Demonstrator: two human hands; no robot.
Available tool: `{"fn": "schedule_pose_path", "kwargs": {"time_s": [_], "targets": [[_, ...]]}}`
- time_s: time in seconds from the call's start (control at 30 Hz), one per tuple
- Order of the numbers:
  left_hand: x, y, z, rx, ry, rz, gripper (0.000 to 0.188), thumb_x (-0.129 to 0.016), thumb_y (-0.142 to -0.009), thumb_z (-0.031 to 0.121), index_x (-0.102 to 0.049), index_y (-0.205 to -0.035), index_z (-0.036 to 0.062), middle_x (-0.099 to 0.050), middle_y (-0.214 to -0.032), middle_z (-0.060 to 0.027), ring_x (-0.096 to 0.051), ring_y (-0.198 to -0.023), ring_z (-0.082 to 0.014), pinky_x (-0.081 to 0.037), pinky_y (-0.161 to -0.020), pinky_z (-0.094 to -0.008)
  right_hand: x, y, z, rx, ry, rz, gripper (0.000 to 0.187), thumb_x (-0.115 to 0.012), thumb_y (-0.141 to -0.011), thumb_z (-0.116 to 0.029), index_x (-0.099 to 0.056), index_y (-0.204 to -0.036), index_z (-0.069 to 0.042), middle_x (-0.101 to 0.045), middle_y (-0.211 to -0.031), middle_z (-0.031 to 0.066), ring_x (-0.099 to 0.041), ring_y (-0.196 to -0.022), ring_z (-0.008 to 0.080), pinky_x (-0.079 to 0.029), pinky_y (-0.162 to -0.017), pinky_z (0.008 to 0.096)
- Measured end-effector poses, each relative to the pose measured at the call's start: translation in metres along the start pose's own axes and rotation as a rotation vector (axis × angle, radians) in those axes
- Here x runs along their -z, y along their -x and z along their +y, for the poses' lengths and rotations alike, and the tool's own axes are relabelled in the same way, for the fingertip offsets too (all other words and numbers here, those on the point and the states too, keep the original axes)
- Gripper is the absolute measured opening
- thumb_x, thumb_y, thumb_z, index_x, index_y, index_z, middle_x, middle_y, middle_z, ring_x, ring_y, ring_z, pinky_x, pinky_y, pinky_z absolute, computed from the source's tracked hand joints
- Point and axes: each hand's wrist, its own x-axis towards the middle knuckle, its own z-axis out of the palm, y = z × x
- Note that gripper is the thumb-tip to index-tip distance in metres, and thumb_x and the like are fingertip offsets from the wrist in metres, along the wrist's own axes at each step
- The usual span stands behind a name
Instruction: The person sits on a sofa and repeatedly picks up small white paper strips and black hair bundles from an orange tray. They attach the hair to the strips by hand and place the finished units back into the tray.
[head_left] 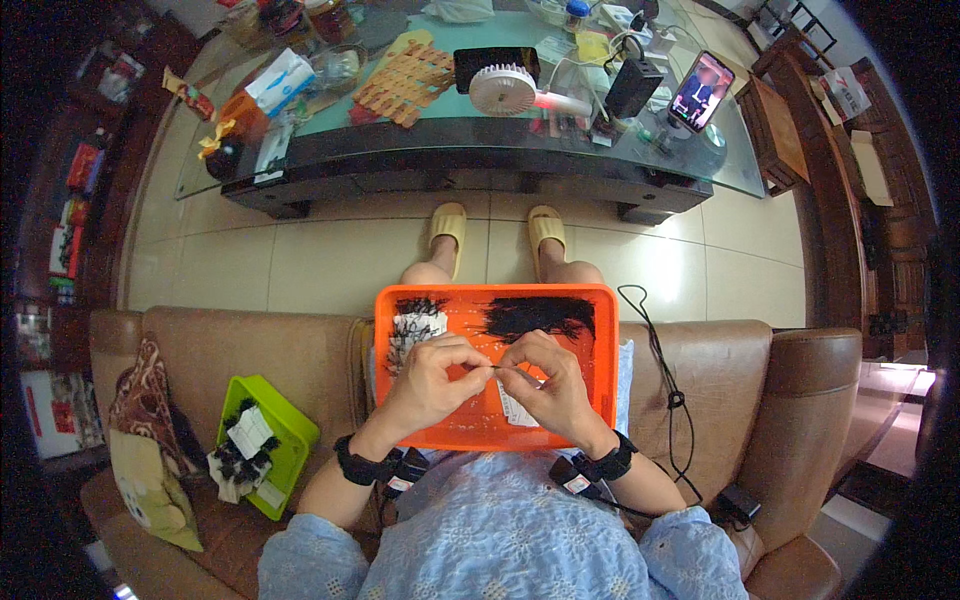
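An orange tray rests on my lap. Above its middle, my left hand and my right hand meet, thumbs and forefingers pinched together on a thin dark strand, too small to name. A pile of black thin strands lies in the tray's far right part. At the far left are more black strands on white paper, partly behind my left hand. Below my right hand's fingers lies a white printed slip. Small white bits are scattered over the tray floor.
To the left on the sofa sits a green tray with black strands and white paper. A black cable runs down the right cushion. Ahead, a glass table carries a white fan and a phone.
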Motion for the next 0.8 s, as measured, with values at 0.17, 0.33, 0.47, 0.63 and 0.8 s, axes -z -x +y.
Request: {"fn": "schedule_pose_path", "kwargs": {"time_s": [0.17,0.33,0.47,0.63,0.8], "targets": [[-0.006,0.005,-0.004,0.192,0.33,0.067,0.012,-0.065,-0.087,0.008,-0.067,-0.086,-0.0033,-0.068,-0.081,-0.006,-0.062,-0.075,-0.0117,-0.049,-0.07,-0.0266,0.001,0.002,-0.003,-0.403,-0.569,-0.044,0.004,-0.064,-0.084,-0.004,-0.062,-0.083,-0.001,-0.062,-0.084,0.001,-0.056,-0.078,0.0091,-0.045,-0.072,0.0236],[-0.014,0.008,-0.012,0.251,0.502,0.08,0.011,-0.068,-0.086,0.009,-0.068,-0.088,-0.0022,-0.068,-0.082,-0.0014,-0.059,-0.077,-0.0063,-0.048,-0.07,-0.0231,0.002,0.001,-0.003,-0.63,-0.985,-0.1,0.002,-0.062,-0.086,-0.004,-0.063,-0.087,-0.003,-0.062,-0.084,-0.0014,-0.056,-0.076,0.0063,-0.045,-0.071,0.0216],[-0.016,0.01,-0.017,0.229,0.584,0.053,0.007,-0.068,-0.085,0.006,-0.068,-0.085,-0.0002,-0.066,-0.081,-0.0007,-0.058,-0.075,-0.0077,-0.047,-0.069,-0.0228,0.002,0.002,-0.002,-0.666,-1.025,-0.153,0.002,-0.063,-0.086,-0.005,-0.063,-0.087,-0.004,-0.062,-0.083,-0.0017,-0.057,-0.075,0.006,-0.044,-0.071,0.0208],[-0.017,0.008,-0.015,0.148,0.474,0.091,0.004,-0.069,-0.084,0.004,-0.068,-0.083,0.0008,-0.065,-0.081,-0.0019,-0.058,-0.075,-0.0102,-0.047,-0.07,-0.0243,0.0,0.002,-0.004,-0.652,-0.941,-0.133,0.003,-0.063,-0.088,-0.007,-0.062,-0.088,-0.004,-0.062,-0.083,-0.0021,-0.056,-0.075,0.0055,-0.044,-0.07,0.0206],[-0.012,0.005,-0.012,0.039,0.347,0.09,0.006,-0.069,-0.081,0.003,-0.067,-0.084,-0.0015,-0.066,-0.081,-0.0048,-0.059,-0.076,-0.0092,-0.048,-0.071,-0.0251,0.003,0.003,-0.006,-0.605,-0.763,-0.143,0.004,-0.062,-0.089,-0.008,-0.062,-0.089,-0.004,-0.06,-0.083,-0.0025,-0.055,-0.077,0.0054,-0.044,-0.071,0.0219]]}}
